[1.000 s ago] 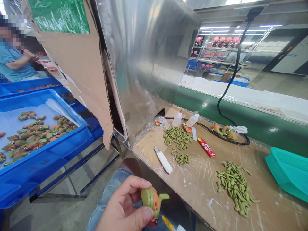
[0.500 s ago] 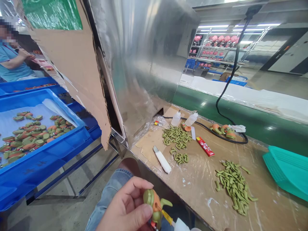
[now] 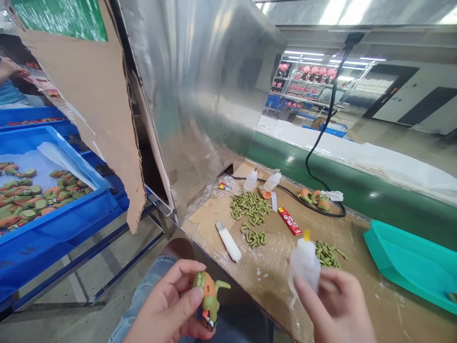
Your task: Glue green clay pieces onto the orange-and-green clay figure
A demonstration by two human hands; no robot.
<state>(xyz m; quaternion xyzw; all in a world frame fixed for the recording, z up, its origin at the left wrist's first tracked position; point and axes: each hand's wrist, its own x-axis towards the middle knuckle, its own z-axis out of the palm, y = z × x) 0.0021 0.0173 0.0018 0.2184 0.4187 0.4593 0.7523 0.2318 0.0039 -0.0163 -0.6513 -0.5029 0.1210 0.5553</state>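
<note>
Blue plastic crate [image 3: 60, 214] at left, holding green-and-orange moulded toy parts [image 3: 24, 197]; tabletop [image 3: 210, 224] carries heaps of curved green pieces [image 3: 250, 207], a white-handled craft knife [image 3: 228, 241], a red carton [image 3: 290, 221] and two squeeze bottles [image 3: 250, 181]; black cable [image 3: 314, 202] lies near the back edge; green conveyor belt [image 3: 392, 195] runs behind; teal plastic tray [image 3: 410, 269] sits at right; pink items fill distant metal shelving [image 3: 307, 78].

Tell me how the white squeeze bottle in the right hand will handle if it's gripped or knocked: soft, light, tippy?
The white squeeze bottle looks like thin, translucent plastic, so it probably gives under a firm grip and feels light. A similar bottle stands upright on the cardboard-covered bench, so it likely stands too, though its narrow top suggests a knock could tip it.
</note>
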